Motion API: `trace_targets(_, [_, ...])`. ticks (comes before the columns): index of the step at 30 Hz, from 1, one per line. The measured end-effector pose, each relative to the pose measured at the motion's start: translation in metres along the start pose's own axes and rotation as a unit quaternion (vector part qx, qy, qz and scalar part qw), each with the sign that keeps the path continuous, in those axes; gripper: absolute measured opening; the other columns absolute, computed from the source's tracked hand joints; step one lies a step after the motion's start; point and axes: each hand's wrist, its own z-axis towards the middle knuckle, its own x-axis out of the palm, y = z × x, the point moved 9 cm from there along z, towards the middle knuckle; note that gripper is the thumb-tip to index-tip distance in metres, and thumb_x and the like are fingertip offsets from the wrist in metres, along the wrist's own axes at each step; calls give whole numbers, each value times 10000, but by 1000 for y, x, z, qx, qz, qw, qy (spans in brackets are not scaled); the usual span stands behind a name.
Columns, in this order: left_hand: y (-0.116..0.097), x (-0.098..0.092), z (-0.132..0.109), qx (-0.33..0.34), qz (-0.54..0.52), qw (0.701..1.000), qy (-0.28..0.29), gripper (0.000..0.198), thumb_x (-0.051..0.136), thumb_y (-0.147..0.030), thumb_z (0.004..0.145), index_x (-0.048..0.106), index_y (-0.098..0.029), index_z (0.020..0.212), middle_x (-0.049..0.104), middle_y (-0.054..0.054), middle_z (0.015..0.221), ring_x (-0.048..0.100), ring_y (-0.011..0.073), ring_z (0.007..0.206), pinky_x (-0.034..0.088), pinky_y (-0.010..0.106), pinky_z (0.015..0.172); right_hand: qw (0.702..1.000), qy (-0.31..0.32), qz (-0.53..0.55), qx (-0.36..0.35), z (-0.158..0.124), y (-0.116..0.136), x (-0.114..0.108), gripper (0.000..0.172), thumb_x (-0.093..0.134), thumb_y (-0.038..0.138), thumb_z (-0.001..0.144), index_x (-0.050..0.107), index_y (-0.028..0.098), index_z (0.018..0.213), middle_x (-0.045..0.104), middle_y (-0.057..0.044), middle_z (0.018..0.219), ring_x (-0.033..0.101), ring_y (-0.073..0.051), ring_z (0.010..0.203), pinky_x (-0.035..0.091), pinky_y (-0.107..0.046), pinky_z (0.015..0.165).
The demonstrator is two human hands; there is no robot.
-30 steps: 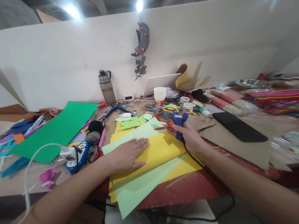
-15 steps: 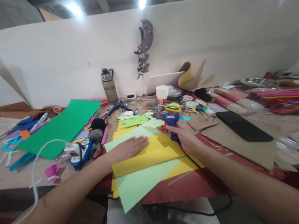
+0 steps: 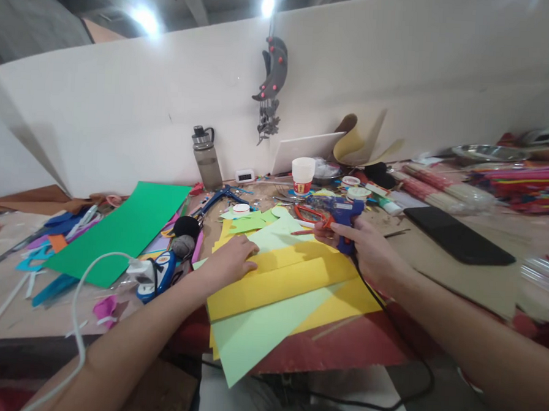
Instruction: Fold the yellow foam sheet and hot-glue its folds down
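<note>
My right hand (image 3: 369, 244) grips a blue glue gun (image 3: 347, 218) by its handle, above the right side of a paper stack. An orange-red wire piece (image 3: 308, 214) shows at the gun's front, and a black cord runs down from its handle. My left hand (image 3: 228, 261) rests on the stack's left side, fingers slightly bent and thumb apart. In front of it lies a folded yellow sheet (image 3: 270, 285) with a long flap. Under it are a pale green sheet (image 3: 253, 348) and more yellow sheets (image 3: 349, 304).
Left of the stack lie a green sheet (image 3: 130, 235), yarn balls (image 3: 185, 228) and a blue power strip (image 3: 160, 279). Behind stand a bottle (image 3: 207, 162) and a paper cup (image 3: 302, 175). To the right, a black phone (image 3: 459, 235) lies on cardboard (image 3: 419, 256).
My right hand has moved the glue gun to the right, away from the sheet. My left hand has drawn back leftward, its fingers now more bent. The yellow flap has opened slightly.
</note>
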Motion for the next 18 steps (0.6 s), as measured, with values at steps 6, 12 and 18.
trace_targets(6, [2, 2, 4, -58, -81, 991, 91, 308, 691, -322, 703, 631, -189, 974, 651, 23, 847, 605, 199, 802, 420, 269, 657, 1000, 13, 2, -17, -7, 6, 2, 225, 736, 234, 718, 638, 220, 920, 752, -38, 861, 729, -211, 826, 605, -365, 802])
trace_targets(12, [-5, -1, -12, -50, -301, 941, 144, 188, 638, -346, 747, 608, -182, 834, 657, -13, 833, 590, 152, 767, 423, 240, 654, 999, 11, 17, -44, -16, 31, 3, 232, 736, 214, 709, 640, 231, 919, 745, -28, 846, 727, -211, 792, 607, -367, 783])
trace_targets(18, [27, -19, -27, -211, -597, 773, -47, 289, 740, -304, 703, 551, -173, 878, 675, 7, 821, 644, 154, 711, 521, 283, 688, 994, 9, 55, -95, -24, 72, 8, 186, 689, 207, 748, 653, 250, 925, 745, -11, 883, 716, -187, 819, 608, -339, 771])
